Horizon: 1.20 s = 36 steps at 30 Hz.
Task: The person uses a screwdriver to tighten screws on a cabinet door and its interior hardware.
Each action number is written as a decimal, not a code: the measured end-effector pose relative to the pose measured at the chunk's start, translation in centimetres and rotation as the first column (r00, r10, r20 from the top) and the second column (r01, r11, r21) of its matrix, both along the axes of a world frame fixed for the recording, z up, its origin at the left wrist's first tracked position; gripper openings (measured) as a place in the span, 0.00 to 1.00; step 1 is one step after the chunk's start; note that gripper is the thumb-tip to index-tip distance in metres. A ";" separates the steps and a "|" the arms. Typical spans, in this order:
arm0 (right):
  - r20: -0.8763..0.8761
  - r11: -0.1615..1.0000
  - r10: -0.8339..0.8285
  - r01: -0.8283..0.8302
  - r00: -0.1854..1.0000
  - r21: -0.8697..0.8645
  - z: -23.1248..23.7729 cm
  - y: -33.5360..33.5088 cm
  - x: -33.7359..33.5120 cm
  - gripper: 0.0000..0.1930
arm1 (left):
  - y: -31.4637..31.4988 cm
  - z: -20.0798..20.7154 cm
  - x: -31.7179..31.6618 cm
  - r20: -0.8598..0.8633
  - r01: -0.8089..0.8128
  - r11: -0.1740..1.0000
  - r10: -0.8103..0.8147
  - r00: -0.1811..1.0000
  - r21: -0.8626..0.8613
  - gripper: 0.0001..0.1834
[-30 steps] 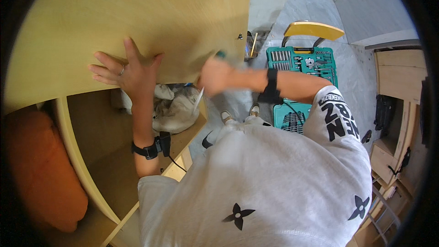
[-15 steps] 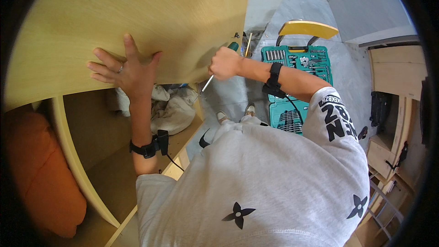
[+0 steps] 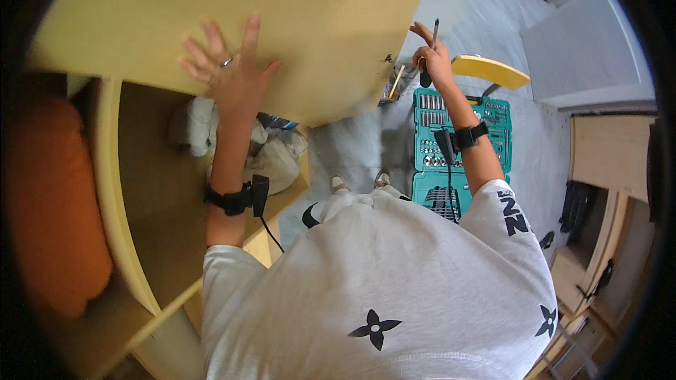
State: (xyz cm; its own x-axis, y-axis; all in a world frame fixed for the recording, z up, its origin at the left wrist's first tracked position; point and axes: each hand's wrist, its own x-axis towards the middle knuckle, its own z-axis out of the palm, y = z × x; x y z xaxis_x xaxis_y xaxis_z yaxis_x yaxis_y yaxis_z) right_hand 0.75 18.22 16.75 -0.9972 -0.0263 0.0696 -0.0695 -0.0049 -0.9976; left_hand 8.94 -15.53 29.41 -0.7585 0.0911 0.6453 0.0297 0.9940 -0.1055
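Note:
My left hand (image 3: 238,77) rests with spread fingers against the broad face of a pale wooden door (image 3: 324,21), and a ring shows on one finger. Just past the door's right edge, my right hand (image 3: 438,65) is closed round a screwdriver (image 3: 425,79). Its dark green handle points back toward me and its shaft sticks up away from me. Near that edge of the door sits a small dark fitting (image 3: 388,58). The screwdriver touches nothing but my hand, as far as I can see.
A green tool case (image 3: 421,142) with sockets and wrenches lies open below my right forearm, beside a yellow-backed chair (image 3: 491,70). Behind the door, a wooden cabinet (image 3: 134,204) holds pale cloth (image 3: 274,167) and an orange bundle (image 3: 60,204). More wooden furniture (image 3: 611,155) stands at right.
My right hand has moved right and away from me, off the door's front, and the screwdriver's shaft has swung from pointing toward me to pointing away. The door's edge appears farther right.

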 end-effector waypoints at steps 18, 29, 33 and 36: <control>0.499 0.770 0.477 -0.618 0.723 0.159 -5.5 -3.1 16.3 0.11 | 1.1 -23.1 30.2 0.539 -0.433 0.348 -0.699 0.471 0.831 0.16; 0.506 0.485 0.781 -0.865 0.366 -0.124 -3.7 -22.1 32.1 0.07 | -6.5 -25.6 45.9 0.448 -0.480 0.079 -0.516 0.730 0.873 0.18; 0.422 0.407 0.838 -0.911 0.346 -0.061 -5.2 -28.7 33.8 0.10 | -8.9 -26.9 51.5 0.456 -0.493 0.030 -0.436 0.776 0.869 0.16; 0.360 0.457 0.829 -0.889 0.429 0.006 -5.6 -32.5 35.0 0.10 | -9.9 -26.8 54.2 0.474 -0.526 -0.050 -0.371 0.799 0.849 0.16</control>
